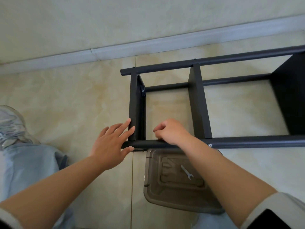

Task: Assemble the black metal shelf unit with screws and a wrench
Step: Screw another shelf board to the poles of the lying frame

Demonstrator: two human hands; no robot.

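**Shelf frame, end corner: one hand bracing, one at the joint**

Left hand (109,142): fingers straight, pressed on the end panel (134,106), likely steadying it. Right hand (170,132): curled over the front rail (247,142); contents unseen. Shelf unit (196,100) lies sideways on the tiled floor. Wrench (186,172) idle in the tray (165,195) below.

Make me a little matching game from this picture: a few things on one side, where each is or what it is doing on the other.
Things:
1. wrench
2. left hand
3. right hand
4. shoe

States:
A. fingers curled, at the near black tube
B. far left, on the tiled floor
C. lying on the clear plastic lid
D. fingers straight, touching the end shelf panel

Pairs: 1-C, 2-D, 3-A, 4-B
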